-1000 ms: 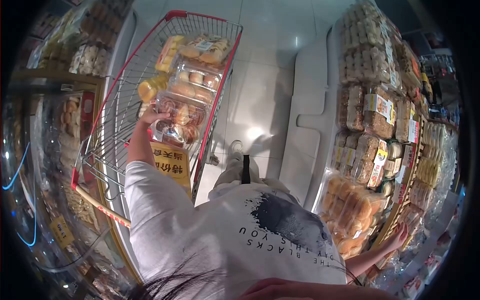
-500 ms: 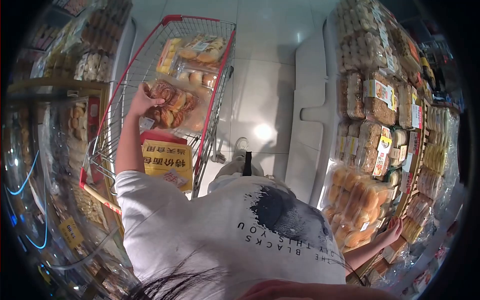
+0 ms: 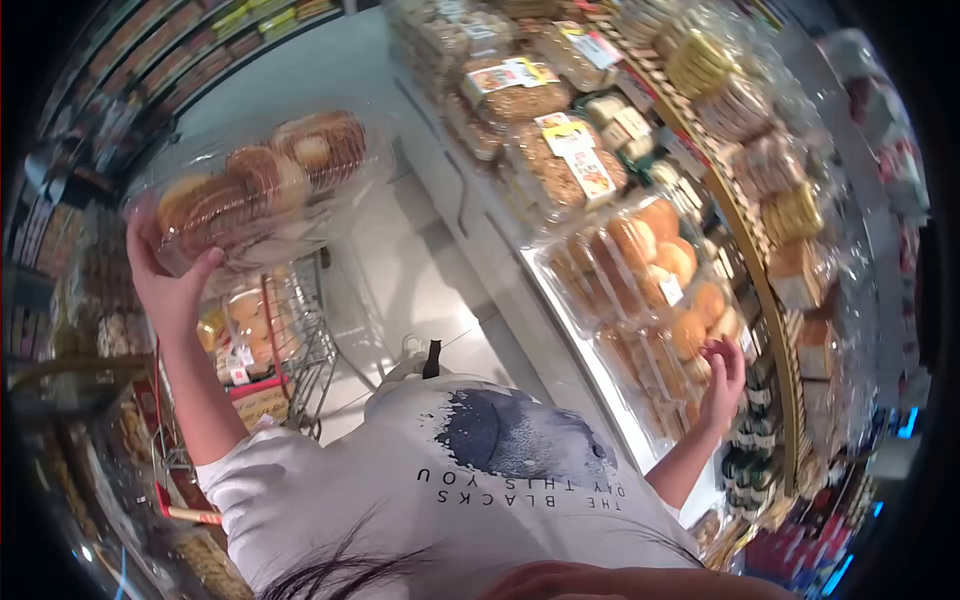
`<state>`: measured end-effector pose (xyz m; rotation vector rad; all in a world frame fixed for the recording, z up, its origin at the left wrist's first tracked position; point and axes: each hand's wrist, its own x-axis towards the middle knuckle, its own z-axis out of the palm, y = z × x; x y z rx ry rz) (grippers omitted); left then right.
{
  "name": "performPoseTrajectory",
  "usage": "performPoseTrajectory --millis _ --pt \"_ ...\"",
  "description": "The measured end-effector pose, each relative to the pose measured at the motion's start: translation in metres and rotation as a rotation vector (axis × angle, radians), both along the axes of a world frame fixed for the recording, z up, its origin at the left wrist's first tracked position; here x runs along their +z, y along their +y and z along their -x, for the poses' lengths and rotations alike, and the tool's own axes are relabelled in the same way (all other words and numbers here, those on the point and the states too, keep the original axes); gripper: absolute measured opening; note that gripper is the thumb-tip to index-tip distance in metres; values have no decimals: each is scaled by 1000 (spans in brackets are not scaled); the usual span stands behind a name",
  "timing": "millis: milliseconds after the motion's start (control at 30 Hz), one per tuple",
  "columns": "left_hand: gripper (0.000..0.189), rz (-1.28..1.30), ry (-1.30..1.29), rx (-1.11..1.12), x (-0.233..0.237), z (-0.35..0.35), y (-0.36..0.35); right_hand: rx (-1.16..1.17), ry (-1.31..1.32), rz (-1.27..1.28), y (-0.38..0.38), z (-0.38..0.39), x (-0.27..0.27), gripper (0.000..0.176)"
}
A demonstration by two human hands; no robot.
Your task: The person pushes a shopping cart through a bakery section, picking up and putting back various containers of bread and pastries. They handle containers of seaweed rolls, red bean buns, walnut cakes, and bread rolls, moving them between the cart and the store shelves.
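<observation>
My left hand [image 3: 170, 285] grips the near left end of a clear plastic box of swirled bread [image 3: 265, 180], thumb on the front side. The box is held up over the shopping cart [image 3: 320, 370], hiding much of it. More packaged buns [image 3: 265, 325] lie inside the cart below. At the right, my right hand [image 3: 725, 385] is open with fingers slightly bent and holds nothing. Its fingertips are right beside clear packs of round buns [image 3: 690, 330] on the shelf. Another pack of round buns [image 3: 640, 255] sits just beyond.
A long white display counter [image 3: 500, 230] runs along the right with seeded loaves [image 3: 565, 165] and a wooden-edged rack of sliced breads [image 3: 790, 210] behind. Pale tiled floor [image 3: 380, 255] lies between cart and counter. Shelves of packaged goods [image 3: 150, 60] stand at the far left.
The view has turned toward the right-hand counter. My left hand has lifted the bread box out of the cart. My right hand has come forward to the bun packs.
</observation>
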<state>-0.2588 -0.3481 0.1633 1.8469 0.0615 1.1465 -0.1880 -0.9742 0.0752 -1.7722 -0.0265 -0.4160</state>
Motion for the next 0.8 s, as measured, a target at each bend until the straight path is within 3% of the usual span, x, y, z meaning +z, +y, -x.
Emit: performPoseTrajectory --millis 100,233,300,467,500,567,600,633,667,700,800 --pt "90 147 -33 -507 5 -57 -110 149 46 -148 -23 32 -17 41" --pt "91 319 241 -991 -10 -100 -268 427 77 -229 -23 77 -22 91" --pt "89 400 373 -1146 -22 -104 -349 404 51 -177 -23 100 -26 95" --pt "68 413 669 -1356 -70 -108 -481 -137 164 -377 -60 165 -58 89" --pt "69 435 858 -1378 -76 -104 -503 -203 220 -420 -73 180 -65 88" --pt "72 457 1246 -1358 -88 -95 -537 -334 175 -601 -91 210 -55 67" --pt "69 418 1342 -1529 -95 -92 -554 -413 199 -673 -102 227 -54 59" --pt "67 312 1412 -1575 -99 -87 -571 -510 353 -622 -114 245 -51 44" --pt "65 204 1480 -1614 -102 -81 -588 -580 402 -754 -121 259 -50 38" --pt "63 94 1540 -1655 -106 -76 -602 -534 388 -838 -127 269 -44 36" --pt "64 13 1487 -1761 -116 -65 -649 -679 269 -934 -123 290 -58 36"
